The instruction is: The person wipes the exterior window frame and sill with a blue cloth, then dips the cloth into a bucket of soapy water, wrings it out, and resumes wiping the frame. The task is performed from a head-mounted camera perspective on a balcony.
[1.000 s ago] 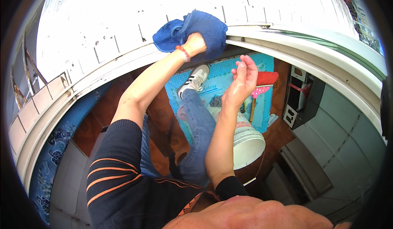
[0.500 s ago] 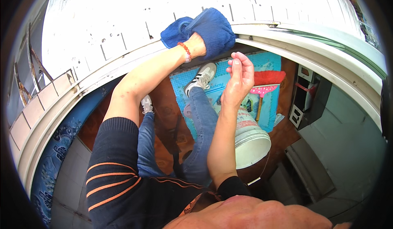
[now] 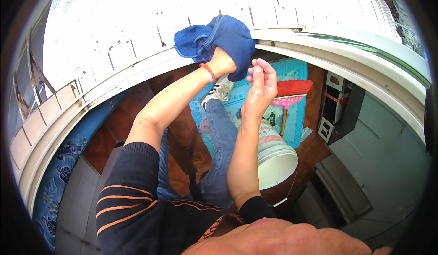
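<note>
My left hand, at the end of an outstretched arm with a red bead bracelet, grips a dark blue cloth. Folds of the cloth cover most of its fingers. The cloth lies over the white window frame, part of it draping down on the near side. Beside it, to the right, my right hand is raised in the air with loosely bent fingers and nothing in it.
Below stands a white bucket on the floor, near my legs. A red broom lies on a light blue mat, under my shoe. A black and white shelf unit is at the right, and rusty bars rise at the far left.
My left hand and the cloth have come slightly nearer to me, and the cloth hangs lower on the near side. The view has shifted a little; my right hand keeps its pose.
</note>
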Tool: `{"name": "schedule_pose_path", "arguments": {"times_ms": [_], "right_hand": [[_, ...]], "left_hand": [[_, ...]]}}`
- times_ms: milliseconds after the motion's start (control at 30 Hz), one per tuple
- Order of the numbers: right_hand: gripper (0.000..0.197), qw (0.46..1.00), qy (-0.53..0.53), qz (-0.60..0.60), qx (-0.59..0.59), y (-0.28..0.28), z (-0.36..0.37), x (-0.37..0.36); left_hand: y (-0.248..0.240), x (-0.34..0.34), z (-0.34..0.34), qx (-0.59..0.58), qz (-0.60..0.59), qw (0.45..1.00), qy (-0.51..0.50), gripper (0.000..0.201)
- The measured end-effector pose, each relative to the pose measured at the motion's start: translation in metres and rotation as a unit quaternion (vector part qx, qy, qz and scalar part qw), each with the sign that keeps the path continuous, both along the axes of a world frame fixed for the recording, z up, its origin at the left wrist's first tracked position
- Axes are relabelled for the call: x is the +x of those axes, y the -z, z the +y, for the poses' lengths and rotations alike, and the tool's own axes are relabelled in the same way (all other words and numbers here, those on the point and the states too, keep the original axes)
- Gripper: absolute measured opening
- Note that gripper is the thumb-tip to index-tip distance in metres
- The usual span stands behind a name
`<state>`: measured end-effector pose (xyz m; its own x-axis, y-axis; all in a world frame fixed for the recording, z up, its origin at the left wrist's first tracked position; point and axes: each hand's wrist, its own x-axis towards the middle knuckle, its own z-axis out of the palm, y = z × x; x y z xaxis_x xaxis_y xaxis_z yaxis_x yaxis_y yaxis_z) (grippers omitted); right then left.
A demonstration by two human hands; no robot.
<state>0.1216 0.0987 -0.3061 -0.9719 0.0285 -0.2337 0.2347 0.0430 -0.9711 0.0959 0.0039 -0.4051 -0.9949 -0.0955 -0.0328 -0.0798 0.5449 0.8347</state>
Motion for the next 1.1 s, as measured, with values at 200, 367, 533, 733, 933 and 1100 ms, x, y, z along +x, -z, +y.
{"name": "schedule_pose_path", "arguments": {"times_ms": [200, 367, 533, 733, 933, 1100], "right_hand": [[0.015, 0.999, -0.031, 0.001, -0.043, -0.006, -0.012, 0.002], [0.015, 0.999, 0.023, 0.025, -0.038, -0.002, -0.001, -0.002], [0.015, 0.988, 0.126, 0.089, -0.006, -0.01, 0.007, -0.004], [0.038, 0.958, 0.247, 0.091, -0.109, -0.022, 0.01, 0.001], [0.04, 0.971, 0.22, 0.09, -0.026, -0.016, 0.004, -0.001], [0.028, 0.982, 0.179, 0.05, -0.035, -0.001, 0.006, -0.001]], "left_hand": [[0.027, -0.01, -0.007, 0.39, -0.205, 0.894, -0.083, 0.031], [0.007, -0.003, -0.005, 0.453, -0.142, 0.88, -0.027, 0.032], [-0.07, 0.0, -0.009, 0.51, -0.033, 0.858, 0.055, 0.034], [-0.172, -0.012, -0.005, 0.121, 0.374, 0.919, 0.026, 0.033], [-0.094, -0.039, 0.034, 0.107, 0.41, 0.904, -0.061, 0.032], [-0.06, -0.022, 0.004, 0.034, 0.332, 0.943, -0.001, 0.039]]}}
